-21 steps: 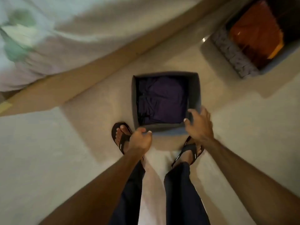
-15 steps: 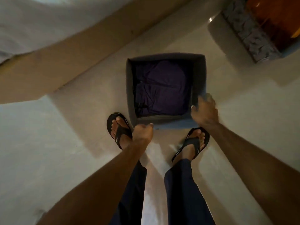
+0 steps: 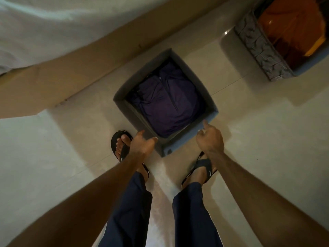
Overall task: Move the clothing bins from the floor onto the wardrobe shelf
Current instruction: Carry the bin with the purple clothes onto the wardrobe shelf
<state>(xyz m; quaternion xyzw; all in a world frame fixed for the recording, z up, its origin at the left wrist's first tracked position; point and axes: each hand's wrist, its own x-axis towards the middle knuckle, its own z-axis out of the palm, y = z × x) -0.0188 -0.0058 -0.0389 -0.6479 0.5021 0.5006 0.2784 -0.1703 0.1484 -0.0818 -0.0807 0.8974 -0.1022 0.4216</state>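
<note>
So the gray bin [image 3: 197, 77] is sitting on the tiled floor [image 3: 267, 139], turned cornerwise to the person, with one corner pointing right between their feet. It's got a folded purple top [image 3: 167, 102] lying flat inside that pretty much fills it.

Both arms reach down toward the near corner. The left hand [image 3: 142, 145] is over the near-left rim with its fingers [image 3: 140, 133] loosely curled and the thumb sticking out toward the bin, not wrapped around anything. The right hand [image 3: 211, 139] is by the near-right rim, with one finger pointing at the edge and the rest tucked in loosely. Can't tell if either hand is actually touching the rim, but neither has a grip on it.

A second bin [image 3: 263, 49] with a patterned gray side sits well apart at the upper right, also on the floor, with orange fabric [image 3: 292, 27] in it. The upper left has a bed [image 3: 71, 73] with a pale sheet [image 3: 53, 27]. The person has on black flip-flops [image 3: 115, 139] and dark blue trousers [image 3: 131, 211].
</note>
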